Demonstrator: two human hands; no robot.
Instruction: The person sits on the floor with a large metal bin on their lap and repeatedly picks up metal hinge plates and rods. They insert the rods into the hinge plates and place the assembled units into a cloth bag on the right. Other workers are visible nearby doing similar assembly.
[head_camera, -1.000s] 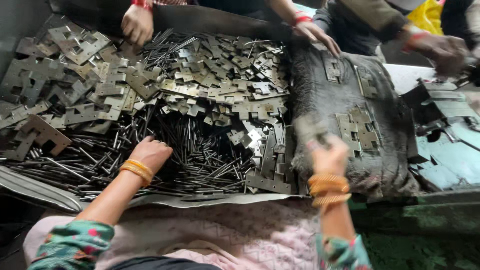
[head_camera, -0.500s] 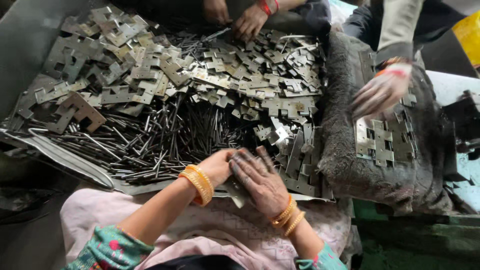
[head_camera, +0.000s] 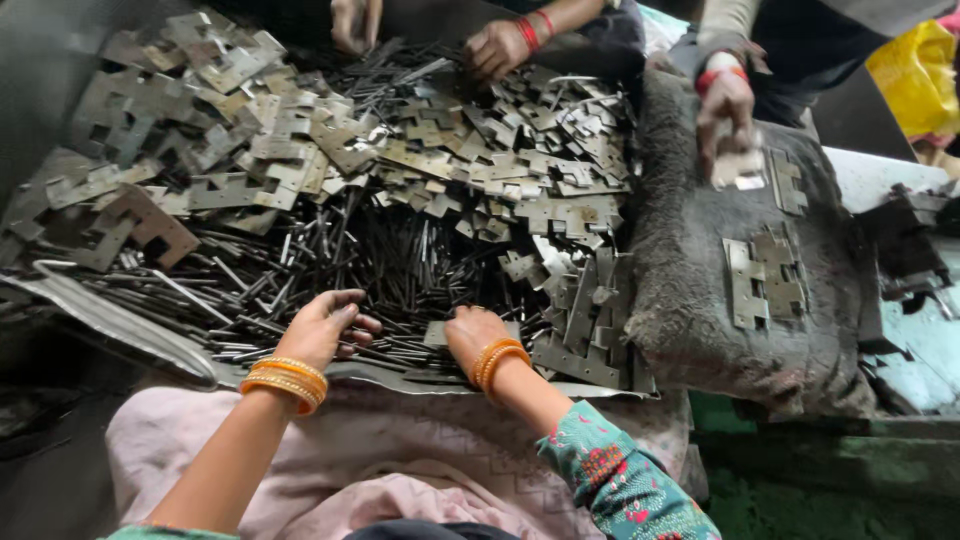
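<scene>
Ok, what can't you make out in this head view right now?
- Left hand: fingers curl over the metal pins, so whether it holds any is hidden.
- Right hand: fingertips are buried among the pins beside a flat plate; its grip cannot be told.
- Co-worker's hand is motion-blurred over the grey cushion.

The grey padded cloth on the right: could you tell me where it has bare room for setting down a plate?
The grey padded cloth is bare along its left side, beside the hinge-plate heap. Its right side holds hinge plates.
</scene>
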